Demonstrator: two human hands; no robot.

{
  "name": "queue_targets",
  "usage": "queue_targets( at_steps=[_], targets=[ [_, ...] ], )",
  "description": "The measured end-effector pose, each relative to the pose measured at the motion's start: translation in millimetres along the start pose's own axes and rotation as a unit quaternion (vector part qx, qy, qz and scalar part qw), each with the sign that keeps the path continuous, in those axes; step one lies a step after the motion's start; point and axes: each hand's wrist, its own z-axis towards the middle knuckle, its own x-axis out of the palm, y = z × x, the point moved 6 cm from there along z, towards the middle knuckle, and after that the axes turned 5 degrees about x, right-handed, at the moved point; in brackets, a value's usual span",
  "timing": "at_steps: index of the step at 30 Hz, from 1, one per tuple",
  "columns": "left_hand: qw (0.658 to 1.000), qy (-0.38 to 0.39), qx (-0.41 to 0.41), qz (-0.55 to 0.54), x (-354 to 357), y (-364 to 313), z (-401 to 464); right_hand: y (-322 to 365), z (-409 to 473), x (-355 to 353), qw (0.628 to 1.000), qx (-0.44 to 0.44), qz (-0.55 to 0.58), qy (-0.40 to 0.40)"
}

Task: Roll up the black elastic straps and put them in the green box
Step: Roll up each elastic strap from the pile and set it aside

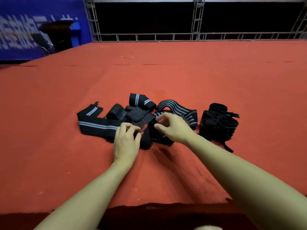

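Head view | left hand (126, 140) curls its fingers onto the loose black straps (132, 117) on the red cloth (166, 77) | right hand (171, 127) pinches a strap end | rolled straps (219, 122) just right of the right hand

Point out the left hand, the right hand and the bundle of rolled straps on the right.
left hand (127, 143), head view, back of hand.
right hand (172, 127), head view, back of hand.
rolled straps (219, 121), head view, middle of bundle.
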Motion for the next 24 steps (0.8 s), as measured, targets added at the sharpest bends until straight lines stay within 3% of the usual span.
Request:
queue_targets(
  at_steps=[5, 8, 11, 15, 18, 20, 24],
  targets=[
    [0.989, -0.005, -0.066, -0.129, -33.1, 15.6, 14.1, 36.8, 0.6, 31.1, 0.969, 0.046, 0.239, 0.047],
    [0.971, 0.026, -0.118, -0.206, -51.8, 13.9, 17.3, 60.6, -1.6, 47.2, 0.921, 0.096, 0.354, 0.132],
    [0.914, 0.072, -0.174, -0.359, -66.8, 4.6, 21.0, 75.4, -4.8, 60.4, 0.857, 0.141, 0.450, 0.208],
    [0.876, 0.146, -0.156, -0.431, -87.0, -13.7, 22.7, 93.5, -7.8, 73.5, 0.778, 0.164, 0.538, 0.280],
    [0.880, 0.152, -0.135, -0.430, -99.3, -4.4, 20.8, 104.0, -4.8, 71.8, 0.745, 0.171, 0.597, 0.243],
    [0.891, 0.132, -0.123, -0.416, -107.2, 11.5, 19.3, 107.5, -1.6, 67.3, 0.742, 0.165, 0.617, 0.203],
    [0.873, 0.084, -0.162, -0.453, -124.7, 32.5, 16.3, 118.9, 4.2, 54.5, 0.717, 0.132, 0.673, 0.123]
  ],
)
